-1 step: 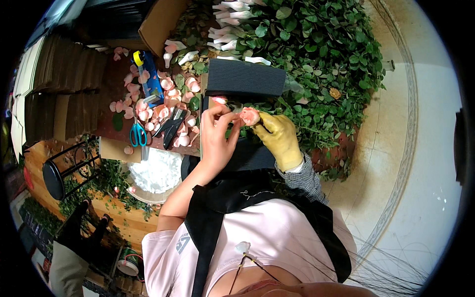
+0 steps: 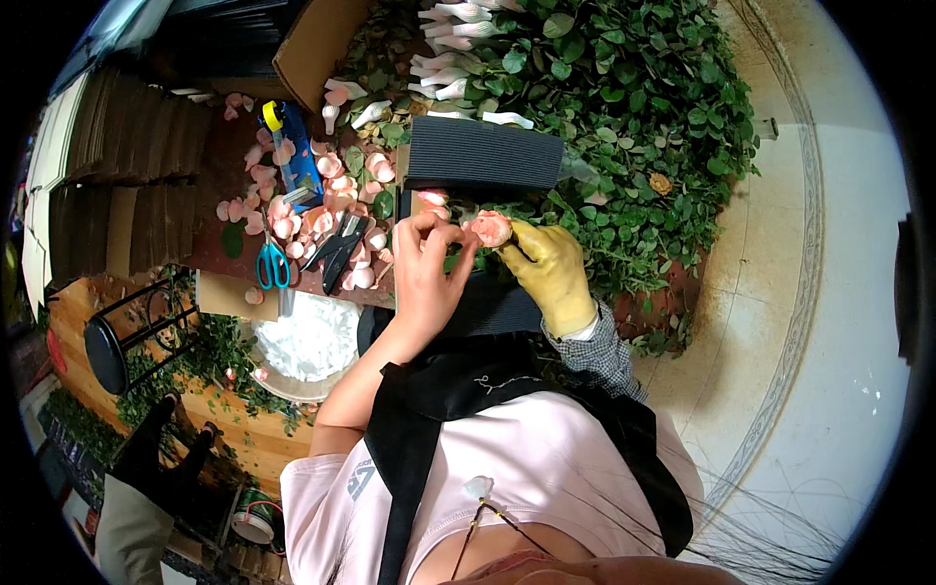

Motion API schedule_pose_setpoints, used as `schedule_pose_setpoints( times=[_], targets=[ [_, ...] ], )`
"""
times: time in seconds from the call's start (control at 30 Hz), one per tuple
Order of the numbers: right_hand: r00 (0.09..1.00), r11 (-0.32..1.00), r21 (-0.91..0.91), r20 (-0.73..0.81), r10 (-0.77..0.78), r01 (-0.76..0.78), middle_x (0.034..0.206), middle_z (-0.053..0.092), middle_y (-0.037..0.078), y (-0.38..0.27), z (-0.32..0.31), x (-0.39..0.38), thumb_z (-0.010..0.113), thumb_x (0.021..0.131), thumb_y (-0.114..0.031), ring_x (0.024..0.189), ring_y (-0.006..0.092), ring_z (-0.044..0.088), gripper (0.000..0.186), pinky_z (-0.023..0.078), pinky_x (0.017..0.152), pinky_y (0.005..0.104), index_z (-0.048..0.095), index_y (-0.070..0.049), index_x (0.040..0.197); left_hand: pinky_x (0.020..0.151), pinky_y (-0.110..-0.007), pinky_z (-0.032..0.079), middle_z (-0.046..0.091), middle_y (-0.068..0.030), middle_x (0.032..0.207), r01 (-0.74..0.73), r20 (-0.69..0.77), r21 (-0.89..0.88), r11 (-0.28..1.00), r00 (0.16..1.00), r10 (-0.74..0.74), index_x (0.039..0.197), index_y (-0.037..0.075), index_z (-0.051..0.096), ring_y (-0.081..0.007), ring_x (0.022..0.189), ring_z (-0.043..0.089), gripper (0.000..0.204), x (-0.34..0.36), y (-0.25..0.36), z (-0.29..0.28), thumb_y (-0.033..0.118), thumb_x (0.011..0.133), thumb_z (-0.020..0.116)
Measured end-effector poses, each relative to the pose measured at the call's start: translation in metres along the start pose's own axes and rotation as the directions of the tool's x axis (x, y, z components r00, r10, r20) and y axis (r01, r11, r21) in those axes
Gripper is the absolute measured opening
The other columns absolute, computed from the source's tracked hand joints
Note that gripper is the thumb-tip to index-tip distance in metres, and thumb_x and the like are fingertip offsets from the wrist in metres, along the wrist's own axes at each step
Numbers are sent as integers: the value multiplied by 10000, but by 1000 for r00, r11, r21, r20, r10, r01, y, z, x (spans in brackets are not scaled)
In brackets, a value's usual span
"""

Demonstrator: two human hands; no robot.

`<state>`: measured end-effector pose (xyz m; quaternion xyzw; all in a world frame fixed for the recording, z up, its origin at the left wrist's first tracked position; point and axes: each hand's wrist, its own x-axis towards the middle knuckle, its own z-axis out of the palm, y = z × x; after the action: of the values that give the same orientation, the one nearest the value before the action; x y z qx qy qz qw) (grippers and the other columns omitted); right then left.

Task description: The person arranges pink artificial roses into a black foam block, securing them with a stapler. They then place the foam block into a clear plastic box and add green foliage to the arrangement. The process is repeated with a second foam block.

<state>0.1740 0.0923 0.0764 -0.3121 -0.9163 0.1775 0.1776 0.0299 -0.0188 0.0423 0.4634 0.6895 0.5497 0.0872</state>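
A pink rose (image 2: 490, 228) is held upright in front of me. My right hand (image 2: 552, 275), in a yellow glove, grips it just under the bloom; its stem is mostly hidden. Bare and close on the left, my left hand (image 2: 429, 273) has thumb and fingertips pinched together at the bloom's outer petals. Beyond both hands lies a dark ribbed pad (image 2: 483, 153), and another dark ribbed surface (image 2: 497, 307) shows below them. Part of a second pink bloom (image 2: 432, 199) peeks out behind my left fingers.
Loose petals (image 2: 322, 222), teal-handled scissors (image 2: 273, 263), a black stapler-like tool (image 2: 343, 253) and a blue tape dispenser (image 2: 292, 156) lie leftward. Cut rose stems with leaves (image 2: 624, 127) heap up on the right. White-netted blooms (image 2: 453, 73) sit at the back; a tub of white pieces (image 2: 307, 341) stands lower left.
The bloom has shifted very slightly to the left. Both hands otherwise keep their places.
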Motion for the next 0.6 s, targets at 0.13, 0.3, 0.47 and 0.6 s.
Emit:
schedule_pose_setpoints(
  times=[0.13, 0.3, 0.47, 0.6],
  targets=[
    [997, 987, -143, -16, -77, 74, 684, 637, 63, 1, 3, -3, 770, 769, -164, 648, 260, 629, 287, 502, 644, 398, 731, -104, 1047, 824, -421, 453, 582, -77, 997, 44, 55, 23, 999, 997, -45, 979, 65, 682, -307, 952, 553, 292, -4, -5, -2, 80, 734, 840],
    [993, 965, -234, 11, -118, 117, 665, 624, 53, -3, 3, -1, 765, 762, -152, 631, 253, 616, 285, 494, 628, 390, 734, -109, 1042, 835, -407, 456, 589, -86, 962, 136, 111, -57, 989, 985, -130, 934, 40, 690, -299, 951, 557, 246, -2, -8, -1, 90, 743, 838],
    [998, 990, -128, -30, -56, 51, 678, 637, 62, 8, 12, -7, 773, 786, -196, 647, 260, 627, 263, 494, 633, 390, 736, -116, 1034, 829, -399, 455, 593, -78, 959, 192, 139, -123, 974, 975, -175, 928, 29, 695, -290, 943, 559, 227, -5, -13, 3, 66, 751, 832],
    [999, 999, 27, 13, 31, -31, 720, 663, 84, 3, 7, -1, 768, 820, -228, 681, 287, 643, 251, 498, 651, 408, 733, -130, 1049, 822, -373, 459, 597, -81, 962, 195, 132, -143, 970, 975, -177, 900, 6, 699, -270, 929, 561, 175, -3, -11, 2, 48, 778, 816]
  ],
)
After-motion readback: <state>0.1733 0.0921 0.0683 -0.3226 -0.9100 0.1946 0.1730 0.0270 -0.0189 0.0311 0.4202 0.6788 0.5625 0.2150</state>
